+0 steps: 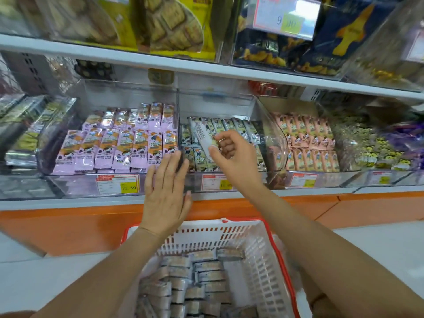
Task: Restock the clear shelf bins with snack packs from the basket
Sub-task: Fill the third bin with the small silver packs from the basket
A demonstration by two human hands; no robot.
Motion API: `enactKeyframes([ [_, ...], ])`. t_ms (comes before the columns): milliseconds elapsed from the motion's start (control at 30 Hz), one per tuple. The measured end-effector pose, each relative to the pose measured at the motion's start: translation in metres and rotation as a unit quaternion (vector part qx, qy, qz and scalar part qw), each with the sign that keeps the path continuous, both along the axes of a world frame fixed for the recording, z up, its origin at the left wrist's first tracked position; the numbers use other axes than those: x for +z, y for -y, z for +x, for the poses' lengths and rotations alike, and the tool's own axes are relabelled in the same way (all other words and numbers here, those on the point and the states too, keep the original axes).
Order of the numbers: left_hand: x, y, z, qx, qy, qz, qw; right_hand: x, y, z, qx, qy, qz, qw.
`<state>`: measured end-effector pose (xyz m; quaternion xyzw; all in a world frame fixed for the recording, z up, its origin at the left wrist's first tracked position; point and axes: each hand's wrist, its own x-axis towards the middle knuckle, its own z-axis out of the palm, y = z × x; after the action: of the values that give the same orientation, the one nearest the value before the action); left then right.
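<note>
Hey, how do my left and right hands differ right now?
The left hand is open with straight fingers and holds nothing; the right hand pinches a white snack pack. The left hand is by the purple-pack bin; the right hand is over the middle bin. Both reach above the basket.

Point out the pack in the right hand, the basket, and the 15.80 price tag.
pack (202, 137), head view, its white face.
basket (206, 226), head view, far white wall.
price tag (118, 183), head view, label centre.
</note>
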<state>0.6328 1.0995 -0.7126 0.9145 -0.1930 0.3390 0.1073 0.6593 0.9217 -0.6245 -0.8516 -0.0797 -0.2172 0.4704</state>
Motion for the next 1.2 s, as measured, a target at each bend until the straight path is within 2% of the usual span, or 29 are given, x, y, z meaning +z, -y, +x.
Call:
enactKeyframes([
  [100, -0.005, -0.006, 0.002, 0.013, -0.011, 0.031, 0.999, 0.002, -0.017, 0.034, -0.017, -0.038, -0.042, 0.998],
  [267, -0.012, -0.01, 0.004, 0.011, 0.003, 0.047, 0.999, -0.007, -0.04, 0.086, -0.058, -0.027, -0.13, 0.989],
  [500, -0.017, -0.01, 0.009, 0.012, 0.027, 0.052, 0.998, -0.025, -0.055, 0.125, -0.088, -0.066, -0.158, 0.981],
  [700, -0.021, -0.008, 0.01, 0.018, 0.034, 0.049, 0.998, -0.023, -0.056, 0.121, -0.057, -0.076, -0.19, 0.977],
  [800, -0.02, -0.007, 0.009, 0.019, 0.035, 0.046, 0.998, -0.017, -0.053, 0.112, -0.04, -0.077, -0.174, 0.981],
  [933, -0.025, -0.008, 0.005, 0.01, 0.067, 0.043, 0.997, -0.001, -0.044, 0.082, -0.003, -0.026, -0.106, 0.994],
  [1067, -0.036, -0.002, -0.006, -0.055, 0.106, 0.036, 0.992, 0.012, -0.028, 0.035, 0.049, -0.015, -0.035, 0.998],
  [1200, -0.048, 0.006, -0.022, -0.11, 0.031, 0.09, 0.989, -0.002, -0.004, -0.015, 0.08, 0.016, -0.026, 0.996],
])
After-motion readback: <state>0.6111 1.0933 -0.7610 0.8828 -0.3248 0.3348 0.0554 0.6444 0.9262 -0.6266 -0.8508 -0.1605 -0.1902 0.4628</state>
